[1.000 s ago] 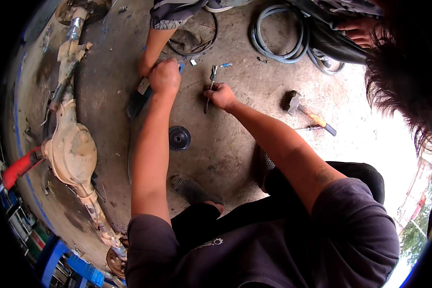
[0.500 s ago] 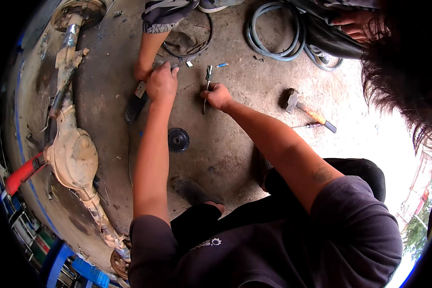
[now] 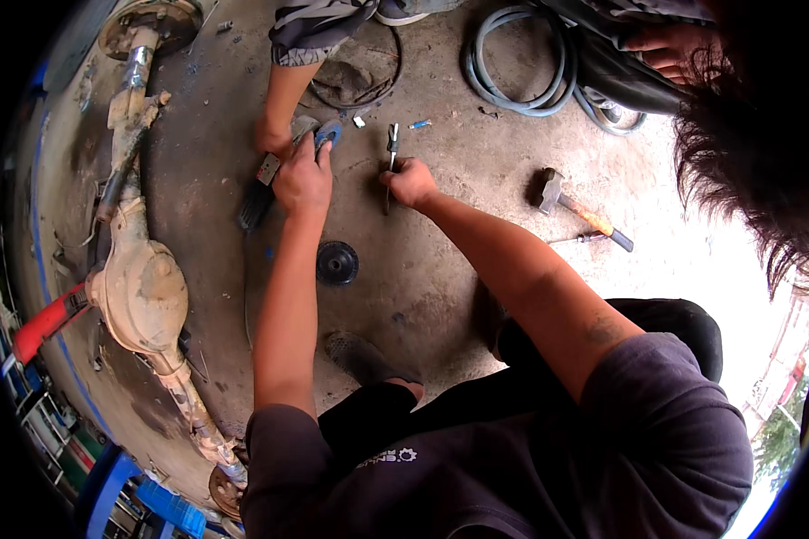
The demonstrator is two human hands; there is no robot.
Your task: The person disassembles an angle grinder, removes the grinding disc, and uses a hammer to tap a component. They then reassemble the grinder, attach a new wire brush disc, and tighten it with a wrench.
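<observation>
My left hand (image 3: 301, 184) is closed on a blue-and-black power tool (image 3: 257, 205), whose blue head (image 3: 329, 134) shows beyond my fingers. A co-worker's hand (image 3: 272, 136) is beside mine at the same tool, partly hidden. My right hand (image 3: 410, 184) grips a slim metal hand tool (image 3: 393, 136) with a dark green part, held upright in the picture over the concrete floor (image 3: 440, 269). A small blue object (image 3: 420, 123) lies just beyond it. A black toothed or grooved disc (image 3: 337, 263) rests below, between my forearms.
A rusty axle housing (image 3: 157, 292) runs along the left, beside a red object (image 3: 40, 328) and blue items (image 3: 166, 503). A hammer (image 3: 584, 211) lies right. Coiled hose (image 3: 521, 103) is at the top, near co-workers' legs and a head of hair (image 3: 746, 180) at right.
My left hand has shifted slightly down on the tool, its fingers moving and uncovering more of the blue head. My right hand stays almost in place with the metal tool.
</observation>
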